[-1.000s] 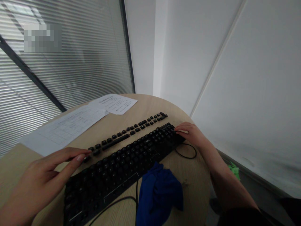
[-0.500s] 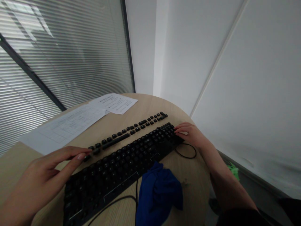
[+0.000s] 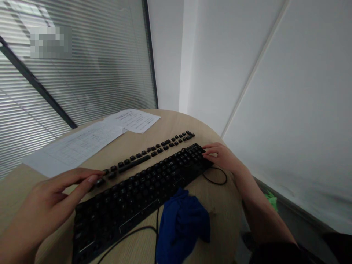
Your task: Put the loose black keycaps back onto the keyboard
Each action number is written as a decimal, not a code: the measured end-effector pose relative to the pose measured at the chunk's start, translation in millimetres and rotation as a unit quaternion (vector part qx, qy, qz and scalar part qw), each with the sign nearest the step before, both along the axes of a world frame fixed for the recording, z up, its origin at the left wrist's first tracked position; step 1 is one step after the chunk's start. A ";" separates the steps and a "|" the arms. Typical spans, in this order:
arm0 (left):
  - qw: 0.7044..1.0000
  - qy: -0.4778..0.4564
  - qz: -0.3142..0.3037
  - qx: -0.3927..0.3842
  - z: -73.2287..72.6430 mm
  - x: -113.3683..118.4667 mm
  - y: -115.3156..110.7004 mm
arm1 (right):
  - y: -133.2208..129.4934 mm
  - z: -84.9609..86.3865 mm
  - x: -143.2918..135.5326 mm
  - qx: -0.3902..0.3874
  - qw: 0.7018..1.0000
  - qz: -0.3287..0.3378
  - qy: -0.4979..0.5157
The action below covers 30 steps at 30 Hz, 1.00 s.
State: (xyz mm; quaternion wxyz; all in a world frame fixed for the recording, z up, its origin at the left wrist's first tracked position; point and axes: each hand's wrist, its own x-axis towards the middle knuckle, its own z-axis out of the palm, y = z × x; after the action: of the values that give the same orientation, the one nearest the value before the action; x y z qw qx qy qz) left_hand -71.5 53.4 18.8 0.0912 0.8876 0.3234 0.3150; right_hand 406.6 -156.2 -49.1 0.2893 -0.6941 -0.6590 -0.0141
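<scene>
Across the lower left and centre of the frame, a black keyboard point(image 3: 132, 198) lies at a slant on my pale wooden table point(image 3: 176, 123), running from the bottom left up towards the right of centre. Just beyond its upper edge, 2 rows of loose black keycaps point(image 3: 160, 150) follow the same slant, with a long bar key point(image 3: 134, 164) among them.

At lower left, my left hand point(image 3: 52, 205) has its thumb and forefinger brought near each other at the left end of those rows; I cannot tell whether they pinch a keycap. Right of centre, my right hand point(image 3: 224, 157) rests its bent fingertips at the keyboard's far right end; I cannot tell whether they grip it.

A crumpled blue cloth point(image 3: 181, 227) sits at bottom centre, with a black cable point(image 3: 148, 227) to its left. A thin dark loop of cord point(image 3: 226, 178) lies below my right hand. Left of centre, 2 printed sheets point(image 3: 74, 150) overlap beneath window blinds point(image 3: 110, 62).
</scene>
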 end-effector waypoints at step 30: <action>0.944 -0.179 0.267 -0.071 12.4 -19.3 13.4 | 14.9 -17.1 1.8 0.115 0.964 -0.136 0.198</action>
State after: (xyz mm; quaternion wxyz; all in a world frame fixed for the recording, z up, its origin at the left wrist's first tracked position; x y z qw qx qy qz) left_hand -90.9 66.8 31.2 0.1229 0.6886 0.5488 0.4577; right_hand 408.5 -141.3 -66.1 0.4871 -0.7283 -0.4819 0.0089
